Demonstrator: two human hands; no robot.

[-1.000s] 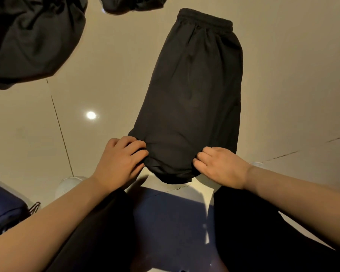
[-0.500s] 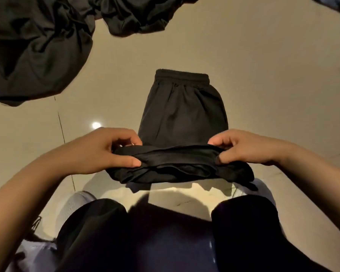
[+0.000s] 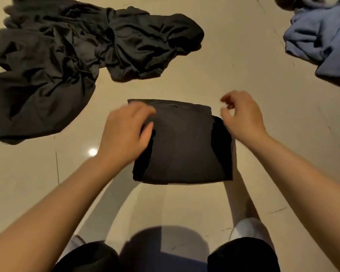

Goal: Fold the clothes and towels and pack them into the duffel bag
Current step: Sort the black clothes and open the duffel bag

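Note:
A pair of black shorts (image 3: 185, 146) lies on the beige tiled floor in front of me, folded into a compact rectangle. My left hand (image 3: 124, 132) rests on its left edge with fingers and thumb stretched over the fabric; the hand is motion-blurred. My right hand (image 3: 241, 114) hovers just off the top right corner, its fingers loosely curled and holding nothing. No duffel bag is in view.
A crumpled heap of dark grey clothes (image 3: 67, 55) spreads across the far left. A light blue garment (image 3: 320, 36) lies bunched at the far right. My knees in black fabric (image 3: 243, 256) sit at the bottom edge.
Both hands lifted the shorts' near hem, carried it over to the waistband and laid it down. The right hand has let go; the view has tilted farther forward.

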